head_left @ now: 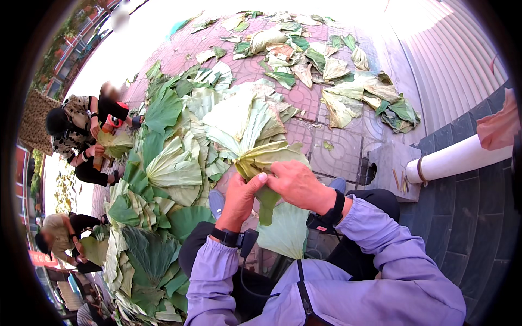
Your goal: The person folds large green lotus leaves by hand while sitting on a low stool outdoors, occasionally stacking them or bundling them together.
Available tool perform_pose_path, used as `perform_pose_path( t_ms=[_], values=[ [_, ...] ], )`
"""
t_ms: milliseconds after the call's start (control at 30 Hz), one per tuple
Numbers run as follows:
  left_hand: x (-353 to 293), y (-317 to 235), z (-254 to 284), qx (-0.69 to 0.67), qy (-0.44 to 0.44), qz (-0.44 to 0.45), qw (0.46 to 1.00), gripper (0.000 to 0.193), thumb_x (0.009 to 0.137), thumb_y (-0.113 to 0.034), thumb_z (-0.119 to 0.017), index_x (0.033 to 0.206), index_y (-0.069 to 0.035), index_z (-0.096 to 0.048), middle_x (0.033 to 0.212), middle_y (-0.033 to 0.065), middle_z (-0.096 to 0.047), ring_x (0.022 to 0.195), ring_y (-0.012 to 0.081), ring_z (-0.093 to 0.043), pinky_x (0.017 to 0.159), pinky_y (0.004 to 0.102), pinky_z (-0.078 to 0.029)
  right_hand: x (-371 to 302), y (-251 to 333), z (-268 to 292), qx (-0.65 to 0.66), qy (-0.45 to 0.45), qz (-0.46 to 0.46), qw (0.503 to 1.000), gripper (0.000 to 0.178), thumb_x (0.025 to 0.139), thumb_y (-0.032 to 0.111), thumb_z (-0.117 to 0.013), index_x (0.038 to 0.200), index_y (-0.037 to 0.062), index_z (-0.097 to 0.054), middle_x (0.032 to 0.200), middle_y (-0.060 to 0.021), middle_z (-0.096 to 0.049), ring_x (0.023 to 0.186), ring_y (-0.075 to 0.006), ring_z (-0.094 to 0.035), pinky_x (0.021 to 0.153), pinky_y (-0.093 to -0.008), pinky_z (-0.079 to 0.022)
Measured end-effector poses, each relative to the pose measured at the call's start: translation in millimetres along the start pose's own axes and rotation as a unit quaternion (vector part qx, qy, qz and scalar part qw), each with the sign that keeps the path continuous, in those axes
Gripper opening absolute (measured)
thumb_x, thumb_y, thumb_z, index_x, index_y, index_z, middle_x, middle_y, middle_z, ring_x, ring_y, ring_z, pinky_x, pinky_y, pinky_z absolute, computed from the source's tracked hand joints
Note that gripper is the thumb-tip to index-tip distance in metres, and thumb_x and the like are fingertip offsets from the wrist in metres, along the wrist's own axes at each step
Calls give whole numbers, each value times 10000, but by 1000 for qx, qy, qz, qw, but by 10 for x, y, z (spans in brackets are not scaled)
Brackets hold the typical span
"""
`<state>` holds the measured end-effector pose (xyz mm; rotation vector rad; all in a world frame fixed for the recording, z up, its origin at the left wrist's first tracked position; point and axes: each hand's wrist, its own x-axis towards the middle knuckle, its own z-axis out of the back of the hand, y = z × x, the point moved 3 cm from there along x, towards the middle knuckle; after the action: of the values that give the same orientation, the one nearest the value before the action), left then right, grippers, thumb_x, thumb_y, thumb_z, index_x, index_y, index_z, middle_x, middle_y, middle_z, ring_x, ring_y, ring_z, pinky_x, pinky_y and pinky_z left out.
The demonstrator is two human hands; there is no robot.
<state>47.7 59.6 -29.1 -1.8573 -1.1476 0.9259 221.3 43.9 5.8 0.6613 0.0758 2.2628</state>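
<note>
In front of my knees, both hands pinch one yellow-green lotus leaf, gathered in folds between them. My left hand is closed on it with the thumb on top. Close beside it, my right hand is closed too, its fingertips bunched at the leaf. A green flap hangs below the fingers. A pale green lotus leaf lies across my lap, under the hands. Just past the held leaf is a heap of lotus leaves, with a large pale leaf on top.
More lotus leaves are piled along my left. Others lie scattered over the reddish paving ahead. Two people sit at the left handling leaves. A white pipe and a stone block stand at my right.
</note>
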Motion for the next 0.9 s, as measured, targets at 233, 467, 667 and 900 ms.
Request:
perform_pose_path(
  t_ms=[233, 467, 667, 900],
  values=[
    [52, -24, 118, 31, -27, 28, 999, 237, 1003, -104, -630, 1211, -12, -696, 1103, 18, -722, 942, 99, -652, 863, 280, -519, 74, -265, 262, 209, 36, -150, 966, 372, 872, 247, -737, 1150, 32, -618, 1054, -152, -623, 1051, -367, -629, 878, -460, -523],
    [-34, 39, -15, 83, 96, 75, 989, 269, 1000, -96, -644, 1251, -11, -689, 1141, -5, -703, 1030, 87, -627, 927, 280, -498, 122, -401, 265, 374, 99, -182, 904, 401, 828, 216, -750, 1135, 2, -608, 973, -159, -661, 896, -283, -642, 818, -399, -511],
    [28, -46, 111, 119, -3, 2, 993, 203, 939, -58, -729, 1131, -12, -685, 1065, 0, -702, 971, 89, -634, 895, 269, -509, 50, -484, 305, 437, 121, -213, 865, 247, 861, 129, -718, 868, -12, -515, 731, -53, -455, 721, -113, -422, 648, -325, -399],
    [-52, 172, 96, 238, -11, 30, 971, 392, 869, -70, -817, 1221, 0, -658, 1151, 74, -698, 1074, 175, -661, 955, 321, -535, 54, -550, 541, 429, 122, -216, 869, 207, 858, 112, -718, 924, -10, -565, 748, -32, -464, 730, -83, -423, 646, -293, -395]
  ],
)
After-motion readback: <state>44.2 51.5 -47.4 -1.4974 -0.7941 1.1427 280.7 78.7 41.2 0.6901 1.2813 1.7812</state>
